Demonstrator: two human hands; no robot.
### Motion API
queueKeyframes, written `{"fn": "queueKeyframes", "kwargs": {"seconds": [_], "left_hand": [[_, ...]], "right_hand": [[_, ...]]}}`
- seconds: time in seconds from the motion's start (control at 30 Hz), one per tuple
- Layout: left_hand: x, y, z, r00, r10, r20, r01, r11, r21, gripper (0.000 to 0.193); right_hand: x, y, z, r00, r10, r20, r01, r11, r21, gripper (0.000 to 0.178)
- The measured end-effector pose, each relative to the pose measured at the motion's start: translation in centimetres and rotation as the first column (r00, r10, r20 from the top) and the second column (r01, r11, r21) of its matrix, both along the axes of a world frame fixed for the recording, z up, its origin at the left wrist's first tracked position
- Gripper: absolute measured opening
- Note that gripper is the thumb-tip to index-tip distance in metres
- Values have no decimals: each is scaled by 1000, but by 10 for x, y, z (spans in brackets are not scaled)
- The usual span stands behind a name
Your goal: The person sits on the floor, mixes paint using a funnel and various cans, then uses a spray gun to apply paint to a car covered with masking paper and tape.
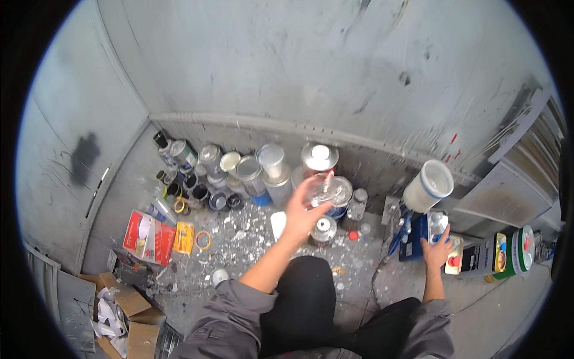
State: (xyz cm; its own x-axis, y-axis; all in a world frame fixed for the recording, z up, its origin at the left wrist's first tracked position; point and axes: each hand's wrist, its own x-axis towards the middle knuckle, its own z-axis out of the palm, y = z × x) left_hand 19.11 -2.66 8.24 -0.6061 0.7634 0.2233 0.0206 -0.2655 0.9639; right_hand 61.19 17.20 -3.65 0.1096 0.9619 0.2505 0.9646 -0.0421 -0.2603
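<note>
My left hand point(299, 215) is closed around a clear plastic cup point(321, 190), its rim slightly blurred, held above a group of metal cans. Beneath it stand a round can point(341, 190) and a smaller silver can with a white cap point(323, 227). Far to the right, my right hand point(437, 250) grips the top of a blue rectangular can point(414, 240). Its thumb and fingers lie on either side of the pale top point(439, 221). Close by that hand is a cream container with a red cap point(454, 257).
Several paint cans point(248, 167) and dark cups point(200, 192) line the back wall. A white bucket point(429, 185) stands tilted at right, near a green-and-white drum point(525, 248). A red box point(146, 239), a tape roll point(203, 240) and a cardboard box point(143, 335) sit left. Paint splatters the floor.
</note>
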Motion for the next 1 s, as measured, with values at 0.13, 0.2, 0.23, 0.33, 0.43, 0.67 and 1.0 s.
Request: {"fn": "queueKeyframes", "kwargs": {"seconds": [0.13,0.2,0.23,0.33,0.43,0.67,1.0], "left_hand": [[-66,-98,-89,952,281,122,-241,932,-270,78],[-82,-113,-119,930,338,141,-284,908,-307,79],[-86,-116,-130,929,341,142,-285,906,-312,79],[-91,-116,-145,942,331,64,-293,898,-329,80],[-90,-99,-152,962,275,-5,-261,908,-327,83],[-80,-108,-159,956,217,-199,-282,872,-401,89],[-160,-417,-281,770,190,-609,-637,181,-750,69]], "right_hand": [[-2,-6,13,999,29,24,-29,1000,0,121],[9,-5,8,997,44,65,-49,996,79,120],[15,-5,4,995,50,86,-60,991,119,120],[13,-26,10,967,255,13,-250,933,258,89],[-10,-58,20,826,432,-362,-368,900,233,70],[-96,-71,28,435,286,-854,-486,873,44,84],[-117,-39,-13,375,317,-871,-309,929,205,37]]}}
